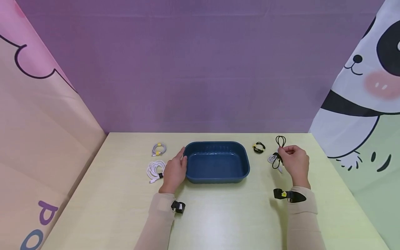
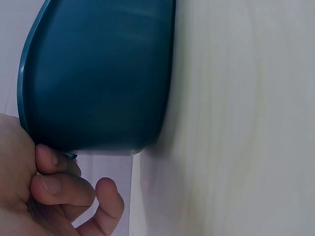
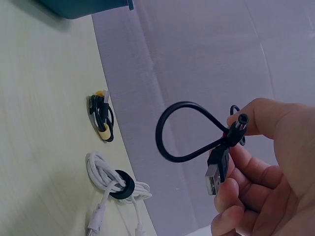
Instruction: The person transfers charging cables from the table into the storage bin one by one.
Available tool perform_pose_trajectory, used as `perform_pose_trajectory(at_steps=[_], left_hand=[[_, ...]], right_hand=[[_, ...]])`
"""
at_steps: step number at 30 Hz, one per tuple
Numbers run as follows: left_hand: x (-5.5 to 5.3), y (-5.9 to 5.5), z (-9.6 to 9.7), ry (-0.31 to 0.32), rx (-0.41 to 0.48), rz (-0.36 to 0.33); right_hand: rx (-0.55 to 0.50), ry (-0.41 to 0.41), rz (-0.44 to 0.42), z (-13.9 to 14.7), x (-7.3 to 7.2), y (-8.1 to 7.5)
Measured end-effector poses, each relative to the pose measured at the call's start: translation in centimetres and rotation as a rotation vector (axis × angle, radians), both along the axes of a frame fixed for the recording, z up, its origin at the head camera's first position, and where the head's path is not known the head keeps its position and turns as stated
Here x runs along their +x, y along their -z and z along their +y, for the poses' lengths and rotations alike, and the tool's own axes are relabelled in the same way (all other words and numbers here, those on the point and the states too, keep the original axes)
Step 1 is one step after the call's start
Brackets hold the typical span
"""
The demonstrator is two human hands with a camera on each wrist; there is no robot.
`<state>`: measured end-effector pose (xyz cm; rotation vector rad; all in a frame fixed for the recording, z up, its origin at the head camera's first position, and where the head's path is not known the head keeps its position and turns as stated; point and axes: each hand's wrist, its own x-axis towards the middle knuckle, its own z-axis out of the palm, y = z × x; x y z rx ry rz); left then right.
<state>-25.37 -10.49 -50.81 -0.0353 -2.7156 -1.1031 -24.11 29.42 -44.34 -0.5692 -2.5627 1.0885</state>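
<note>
black usb cable [image 3: 230, 139] pinched in right hand [image 1: 294, 161]; left hand [image 1: 175, 172] touches blue tray [image 1: 217, 167], can't tell if gripping. 0 cables inside yet, 4 bundles [image 1: 153, 171] on table [image 1: 225, 217].

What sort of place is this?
Probably a staged tabletop booth, perhaps for filming: a pale table in front of a plain purple backdrop, with a cartoon panda sheet along one side.

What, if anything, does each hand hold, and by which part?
The right hand pinches a black cable at its bundle's middle; the left hand grips the blue tray by its left rim.
</note>
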Motion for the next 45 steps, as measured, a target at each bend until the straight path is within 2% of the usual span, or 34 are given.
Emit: perform_pose_trajectory(at_steps=[14,40,45], left_hand=[[0.2,-0.1,0.2,-0.004,0.007,0.014],[0.4,-0.3,0.0,-0.004,0.003,0.015],[0.4,-0.3,0.0,0.001,0.012,0.012]], right_hand=[[0.007,-0.067,0.025,-0.8,0.0,0.0],[0.015,-0.128,0.056,-1.7,0.0,-0.1],[0.019,-0.139,0.042,-1.9,0.0,-0.2]])
